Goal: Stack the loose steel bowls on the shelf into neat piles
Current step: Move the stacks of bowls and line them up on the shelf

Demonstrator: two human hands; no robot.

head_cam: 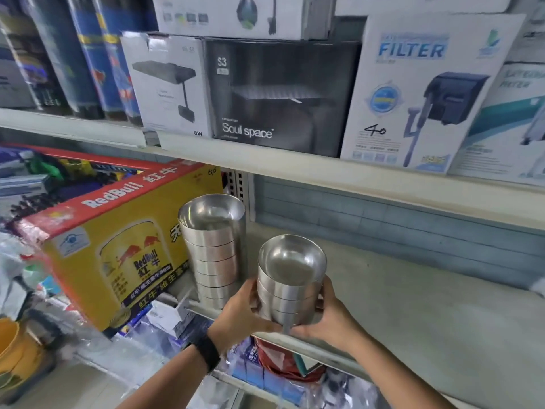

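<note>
A shop aisle with pale metal shelving fills the view, and the middle shelf (413,305) is a bare grey board with a slatted back panel behind it. Nearest the camera, two forearms reach up from below; the left wrist wears a black watch band (206,351). The left hand (240,312) is curled against the left side of a short stack of steel bowls (290,286), fingers wrapped round its lower bowls. The right hand (330,315) cups the right side and the base of that stack, thumb up along the wall. Both hands are closed round the stack, which sits at the front edge of the shelf; whether its base rests on the board or is lifted just clear cannot be told. The stack is upright, about four bowls nested, the top one showing its shiny inside.

Just behind and to the left stands a taller pile of steel bowls (213,252), roughly six or seven nested, leaning slightly, apart from the held stack. Touching or just beside that pile on its left is a yellow and red RedBull carton (118,255). Below the shelf edge lie blurred packets and a red item that is too unclear to name.

On the shelf above stand boxed aquarium goods: a white lamp box (165,84), a black Soul space box (280,95), and a white FILTER box (424,93) with "40" handwritten on it.
</note>
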